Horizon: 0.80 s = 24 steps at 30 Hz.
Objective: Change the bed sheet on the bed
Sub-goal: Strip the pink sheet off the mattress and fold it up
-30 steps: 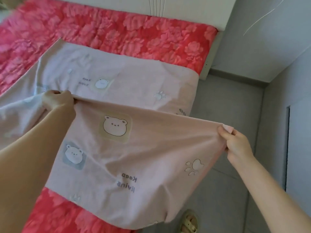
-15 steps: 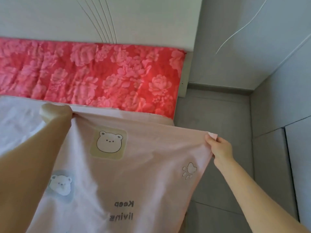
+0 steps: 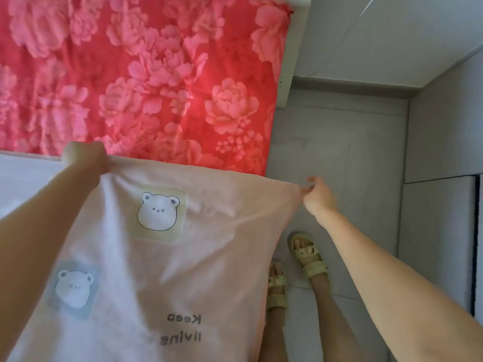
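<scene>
- Bright, even daylight; no hard shadows on the floor (image 3: pixel 339 152).
- The sheet (image 3: pixel 222 257) washes out to near white toward the left edge of the frame.
- Whole frame slightly soft; wall (image 3: pixel 444 126) lines bow at the right edge.

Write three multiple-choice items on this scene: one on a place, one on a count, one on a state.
1. Where does the right hand hold the sheet? A at a corner, over the floor; B at its middle, over the bed; C by a pillow.
2. How many bear faces show on the sheet? A one; B two; C five.
3. What is the left hand doing? A lying flat; B gripping the sheet's edge; C hanging idle.
Answers: A, it pinches the corner above the floor; B, one up top, one lower left; B, its fingers curl round the fabric.
</scene>
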{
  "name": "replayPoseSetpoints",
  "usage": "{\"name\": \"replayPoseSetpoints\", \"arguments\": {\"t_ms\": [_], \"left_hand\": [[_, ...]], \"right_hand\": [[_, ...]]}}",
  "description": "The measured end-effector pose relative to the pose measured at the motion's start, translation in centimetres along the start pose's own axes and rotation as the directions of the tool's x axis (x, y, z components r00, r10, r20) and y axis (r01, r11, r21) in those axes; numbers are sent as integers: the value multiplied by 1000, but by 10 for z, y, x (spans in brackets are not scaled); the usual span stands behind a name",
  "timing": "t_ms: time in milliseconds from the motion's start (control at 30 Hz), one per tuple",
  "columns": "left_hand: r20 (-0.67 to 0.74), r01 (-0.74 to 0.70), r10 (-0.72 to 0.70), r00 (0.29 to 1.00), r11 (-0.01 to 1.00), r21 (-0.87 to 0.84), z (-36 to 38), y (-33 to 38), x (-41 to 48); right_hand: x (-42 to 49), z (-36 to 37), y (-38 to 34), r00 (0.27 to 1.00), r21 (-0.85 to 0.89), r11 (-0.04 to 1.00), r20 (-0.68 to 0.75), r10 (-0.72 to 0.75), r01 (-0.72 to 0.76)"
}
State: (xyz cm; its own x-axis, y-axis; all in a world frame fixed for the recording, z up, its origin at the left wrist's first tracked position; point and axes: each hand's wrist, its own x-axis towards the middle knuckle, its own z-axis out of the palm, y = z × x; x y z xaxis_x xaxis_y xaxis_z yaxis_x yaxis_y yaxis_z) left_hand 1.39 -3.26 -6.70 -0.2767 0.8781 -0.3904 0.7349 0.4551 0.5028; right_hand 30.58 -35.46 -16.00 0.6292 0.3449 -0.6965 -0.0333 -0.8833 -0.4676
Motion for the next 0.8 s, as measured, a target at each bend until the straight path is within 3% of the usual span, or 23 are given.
{"name": "replayPoseSetpoints", "arguments": {"t_ms": [67, 133, 233, 367, 467, 567, 667, 800], "left_hand": [[16, -79, 80, 997, 995, -65, 9, -8, -11], [-36, -138, 135, 990, 987, -87, 2, -29, -30], [-223, -125, 96, 970, 985, -120, -29, -77, -66], [-461, 121, -182, 868, 980, -158, -62, -176, -132], [-560, 441, -440, 702, 886, -143, -66, -244, -204], [-498, 672, -643, 582, 725, -151, -60, -299, -269], [-413, 803, -800, 435, 552, -224, -48, -334, -326], [-326, 857, -869, 372, 456, -239, -28, -351, -386]], "right_hand": [[1, 6, -13, 977, -46, 985, 144, -155, 164], [-6, 12, -27, 911, 6, 966, 332, -245, 257], [-6, 18, -41, 860, 44, 974, 462, -216, 221], [1, 23, -58, 866, 2, 988, 481, -137, 155], [-5, 27, -59, 863, -10, 988, 488, -132, 157], [-14, 22, -58, 844, -30, 984, 519, -135, 176], [-19, 12, -54, 820, -80, 961, 543, -180, 264], [-21, -9, -46, 828, -229, 889, 507, -240, 397]]}}
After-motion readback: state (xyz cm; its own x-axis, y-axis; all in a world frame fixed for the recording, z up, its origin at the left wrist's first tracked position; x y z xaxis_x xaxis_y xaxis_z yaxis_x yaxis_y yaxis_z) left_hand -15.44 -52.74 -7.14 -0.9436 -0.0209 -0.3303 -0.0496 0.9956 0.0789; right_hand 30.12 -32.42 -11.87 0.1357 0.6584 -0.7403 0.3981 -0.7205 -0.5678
